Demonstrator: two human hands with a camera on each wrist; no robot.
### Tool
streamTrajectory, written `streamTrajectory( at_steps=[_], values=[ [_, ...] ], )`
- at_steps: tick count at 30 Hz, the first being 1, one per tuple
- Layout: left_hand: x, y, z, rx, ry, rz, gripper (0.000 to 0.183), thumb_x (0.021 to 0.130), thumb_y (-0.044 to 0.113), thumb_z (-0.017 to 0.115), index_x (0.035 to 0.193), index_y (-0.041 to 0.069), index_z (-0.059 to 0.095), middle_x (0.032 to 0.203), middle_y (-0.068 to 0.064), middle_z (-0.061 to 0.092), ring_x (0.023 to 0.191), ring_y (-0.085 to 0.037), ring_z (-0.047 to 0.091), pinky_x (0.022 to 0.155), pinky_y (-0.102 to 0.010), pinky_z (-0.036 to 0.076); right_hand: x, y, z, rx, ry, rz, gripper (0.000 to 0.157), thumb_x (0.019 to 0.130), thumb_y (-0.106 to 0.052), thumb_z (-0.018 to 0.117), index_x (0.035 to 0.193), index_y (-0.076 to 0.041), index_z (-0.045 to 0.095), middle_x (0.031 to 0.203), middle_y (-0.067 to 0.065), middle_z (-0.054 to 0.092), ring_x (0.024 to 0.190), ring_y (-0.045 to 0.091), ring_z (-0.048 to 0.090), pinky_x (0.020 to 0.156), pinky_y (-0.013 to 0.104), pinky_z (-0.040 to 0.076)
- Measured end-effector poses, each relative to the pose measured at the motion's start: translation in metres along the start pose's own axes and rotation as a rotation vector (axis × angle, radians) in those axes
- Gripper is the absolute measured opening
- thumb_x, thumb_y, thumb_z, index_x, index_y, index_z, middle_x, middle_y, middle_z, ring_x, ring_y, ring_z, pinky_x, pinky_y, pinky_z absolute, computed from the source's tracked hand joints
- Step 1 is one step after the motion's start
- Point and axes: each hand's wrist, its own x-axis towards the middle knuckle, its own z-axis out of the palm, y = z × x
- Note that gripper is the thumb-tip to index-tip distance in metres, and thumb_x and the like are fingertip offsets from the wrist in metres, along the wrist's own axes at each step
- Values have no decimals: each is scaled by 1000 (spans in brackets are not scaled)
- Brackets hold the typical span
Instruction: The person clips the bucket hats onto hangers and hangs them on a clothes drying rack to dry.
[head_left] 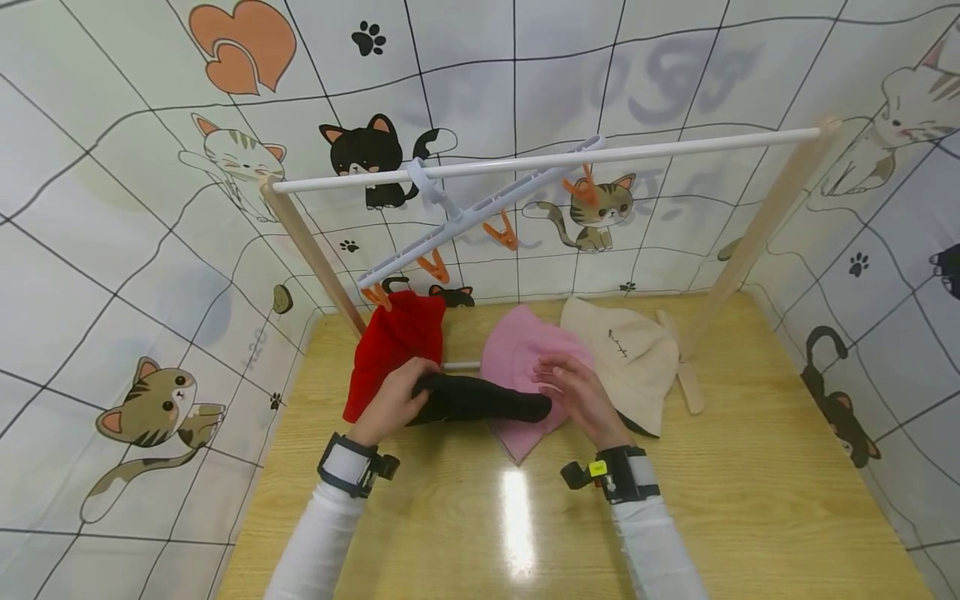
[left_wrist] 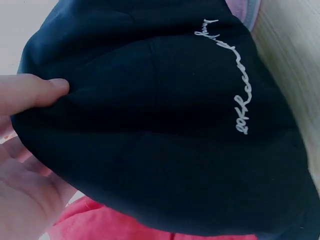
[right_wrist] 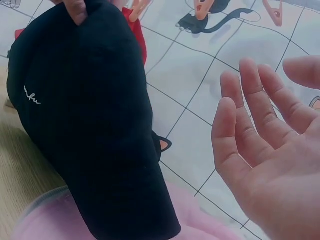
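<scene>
My left hand (head_left: 395,398) pinches a black bucket hat (head_left: 468,398) at its edge, thumb on the near face. White script lettering (left_wrist: 242,95) runs along the hat's brim in the left wrist view. My right hand (head_left: 579,396) is by the hat's other end, fingers spread and loosely bent around nothing. In the right wrist view its palm faces up, apart from the cloth. A red hat (head_left: 401,333) is behind my left hand, its top at an orange clip (head_left: 375,297). Beneath the black hat lies a pink hat (head_left: 517,342).
A pale blue hanger (head_left: 465,221) with several orange clips is hooked slantwise on a white rail (head_left: 525,162) between wooden posts (head_left: 757,225). A cream hat (head_left: 633,350) lies at the right on the wooden table (head_left: 450,517). Cat-printed walls (head_left: 487,92) enclose the table.
</scene>
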Motion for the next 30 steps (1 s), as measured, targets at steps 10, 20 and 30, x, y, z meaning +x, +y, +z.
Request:
streamTrajectory(
  at_steps=[10,20,30],
  values=[
    [10,11,-12,170,46,-8,23,81,-1,75,102,6,70,94,-5,63,80,-19,58,75,-38,53,2,2,1,1,-30,-15,28,102,0,37,120,-5,58,113,6,64,107,21,60,90,31,48],
    [20,8,-20,132,64,-54,17,83,2,74,99,6,71,99,-7,68,84,-21,61,80,-40,53,2,5,1,-5,-27,12,28,102,1,38,123,-1,56,114,8,63,104,21,60,93,35,47],
    [30,7,-23,67,139,-70,15,85,3,72,100,1,72,88,-9,71,68,-19,54,61,-32,49,3,7,4,10,-51,6,29,101,3,36,122,-1,56,113,8,64,106,21,61,94,34,47]
  ],
)
